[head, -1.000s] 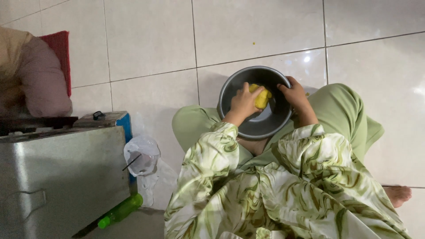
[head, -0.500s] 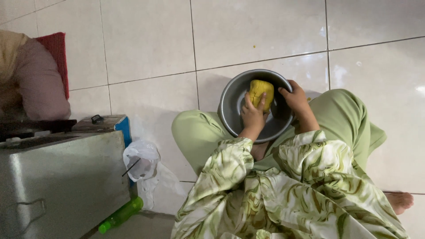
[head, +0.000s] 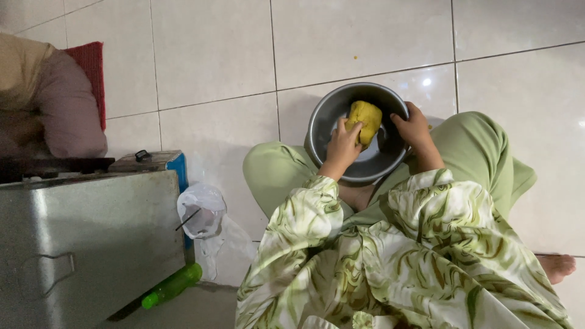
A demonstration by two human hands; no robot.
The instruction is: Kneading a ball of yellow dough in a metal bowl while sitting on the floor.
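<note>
The left hand presses a yellow dough lump inside the steel bowl; the right hand grips the bowl's rim.

Lighting: soft indoor light from above, brightest across the upper and right of the frame. Glare: small white spots on the glossy floor tiles and inside the metal bowl. Shadow: lower left dim around the metal box. Focus: sharp centre, slight softness at edges.
</note>
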